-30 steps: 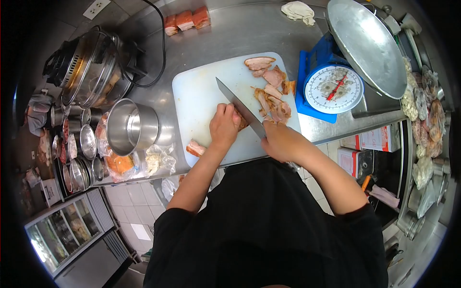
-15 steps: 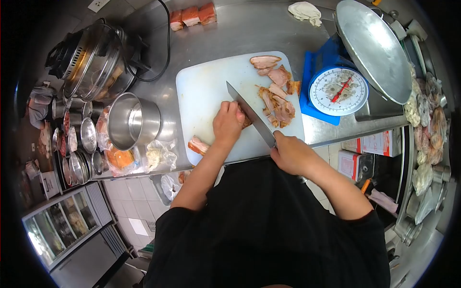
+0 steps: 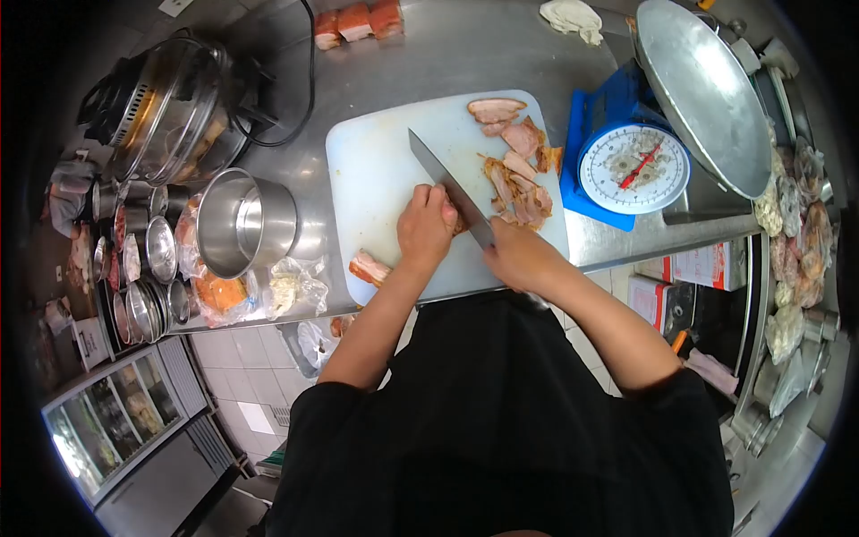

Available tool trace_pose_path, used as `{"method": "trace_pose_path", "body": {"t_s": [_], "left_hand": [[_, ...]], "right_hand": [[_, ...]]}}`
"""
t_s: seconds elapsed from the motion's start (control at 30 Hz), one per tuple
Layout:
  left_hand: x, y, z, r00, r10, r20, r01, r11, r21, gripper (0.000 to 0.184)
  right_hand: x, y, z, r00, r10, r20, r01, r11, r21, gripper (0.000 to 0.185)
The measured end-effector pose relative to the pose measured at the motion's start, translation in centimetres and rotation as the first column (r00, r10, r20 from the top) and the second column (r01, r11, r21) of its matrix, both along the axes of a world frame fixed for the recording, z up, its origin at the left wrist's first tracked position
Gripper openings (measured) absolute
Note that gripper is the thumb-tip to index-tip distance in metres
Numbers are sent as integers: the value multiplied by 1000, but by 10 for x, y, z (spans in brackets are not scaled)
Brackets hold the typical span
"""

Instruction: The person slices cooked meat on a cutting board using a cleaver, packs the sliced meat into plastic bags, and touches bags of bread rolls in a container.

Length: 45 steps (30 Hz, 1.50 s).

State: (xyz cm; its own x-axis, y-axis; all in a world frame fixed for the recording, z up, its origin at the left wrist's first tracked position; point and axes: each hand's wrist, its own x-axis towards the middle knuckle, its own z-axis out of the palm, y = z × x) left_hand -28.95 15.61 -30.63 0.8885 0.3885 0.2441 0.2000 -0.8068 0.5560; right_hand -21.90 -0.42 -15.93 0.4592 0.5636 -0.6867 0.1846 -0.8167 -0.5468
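Observation:
My right hand point(image 3: 523, 255) is wrapped around the handle of a long kitchen knife point(image 3: 438, 170), whose blade points away and to the left. Beside the blade, my left hand point(image 3: 426, 225) has its fingers curled down on a piece of cooked meat, mostly hidden beneath them. Both hands are over a white cutting board point(image 3: 371, 161). Cut meat slices point(image 3: 519, 192) lie in a loose group to the right of the knife, with broader slices point(image 3: 495, 111) near the far right corner. Another chunk of meat point(image 3: 369, 267) rests at the board's near left corner.
A blue scale point(image 3: 635, 168) with a metal pan point(image 3: 702, 94) stands right of the board. Left are a steel pot point(image 3: 282, 224), plastic bags point(image 3: 297, 286) and a glass-bowled appliance point(image 3: 179, 125) with a black cord. Meat blocks point(image 3: 355, 22) and a white cloth point(image 3: 573, 20) lie behind.
My right hand has pushed the knife forward and to the left, so its tip reaches farther across the board. My left hand stays in nearly the same place on the meat.

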Motion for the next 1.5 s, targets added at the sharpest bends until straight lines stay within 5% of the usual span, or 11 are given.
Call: {"method": "trace_pose_path", "body": {"t_s": [0.1,0.23,0.5,0.73,0.83,0.9,0.93,1.03,1.17,1.37,1.5], "left_hand": [[0,2,0,1000,5,15,-4,1000,-11,26],[-2,3,0,999,28,-20,-28,1000,-1,25],[-1,2,0,1000,-1,14,1,1000,9,24],[-7,7,5,994,5,105,1,998,-57,19],[-13,21,24,1000,-21,-11,18,975,-223,27],[-17,36,35,976,-31,-216,-136,687,-713,36],[-20,47,34,983,-97,-158,6,869,-496,42],[-27,44,45,958,-262,-114,234,949,-210,43],[-9,36,40,929,-323,-178,286,936,-206,49],[23,18,40,958,-218,-185,142,924,-354,28],[30,16,24,962,-263,-67,247,951,-188,17]], "right_hand": [[-8,11,-46,948,10,319,-61,987,152,33],[-19,-18,-11,972,46,230,-70,993,95,32],[-7,11,-67,922,-28,385,-34,988,153,35],[-3,-50,-45,991,-131,30,122,972,202,40],[-4,-69,-47,978,-205,42,194,964,183,45],[-5,-73,-52,967,-242,73,227,958,175,47],[-5,-74,-52,969,-231,86,214,961,174,47],[-4,-74,-48,971,-221,96,205,967,149,47],[-8,-75,-64,963,-181,202,155,978,139,49],[-11,-72,-62,961,-167,222,143,983,117,52],[-12,-75,-45,953,-119,277,99,992,83,52]]}}
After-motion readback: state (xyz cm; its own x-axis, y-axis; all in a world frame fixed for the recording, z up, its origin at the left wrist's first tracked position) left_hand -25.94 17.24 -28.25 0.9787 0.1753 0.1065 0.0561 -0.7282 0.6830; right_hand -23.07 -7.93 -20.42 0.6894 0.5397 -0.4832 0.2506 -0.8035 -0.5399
